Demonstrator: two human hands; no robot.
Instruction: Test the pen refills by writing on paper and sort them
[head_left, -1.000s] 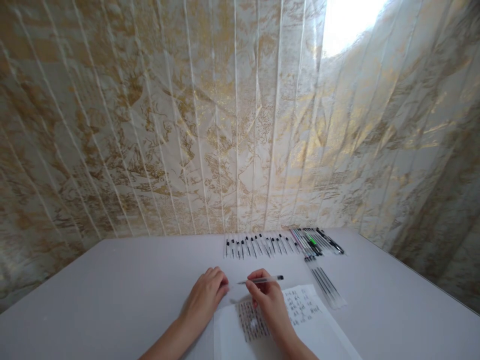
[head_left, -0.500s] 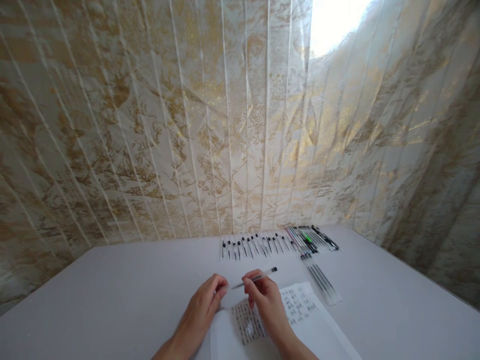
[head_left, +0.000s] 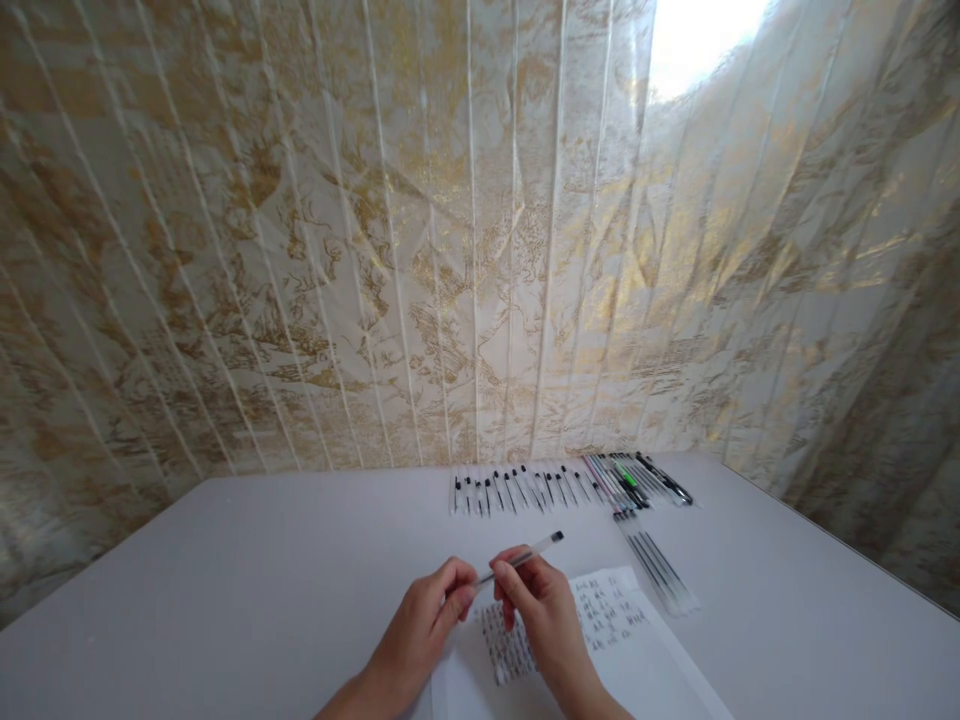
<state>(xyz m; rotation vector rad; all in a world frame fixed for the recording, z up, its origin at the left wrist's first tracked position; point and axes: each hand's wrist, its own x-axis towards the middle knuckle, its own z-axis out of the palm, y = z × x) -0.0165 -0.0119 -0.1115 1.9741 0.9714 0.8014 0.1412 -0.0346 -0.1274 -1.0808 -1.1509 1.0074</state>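
A clear-barrelled pen (head_left: 541, 546) with a black end slants up to the right, pinched between the thumb and fingers of my right hand (head_left: 553, 612). Its lower tip meets the fingertips of my left hand (head_left: 429, 618), which are closed in a pinch. Whatever small thing those left fingers hold around the tip is hidden. Under both hands lies a white sheet of paper (head_left: 660, 665), with a dense block of handwriting partly covered by my right hand and looser writing to its right.
Behind the hands, a row of clear pens with black caps (head_left: 517, 490) lies along the table's back. To its right sit coloured and black pens with a green one (head_left: 625, 478). Several refill-like pens (head_left: 656, 565) lie nearer. A gold-patterned curtain (head_left: 420, 250) hangs behind the table (head_left: 225, 580).
My left hand has moved right, and its fingertips now meet the pen's tip, where a gap was before. The whole view has shifted slightly.
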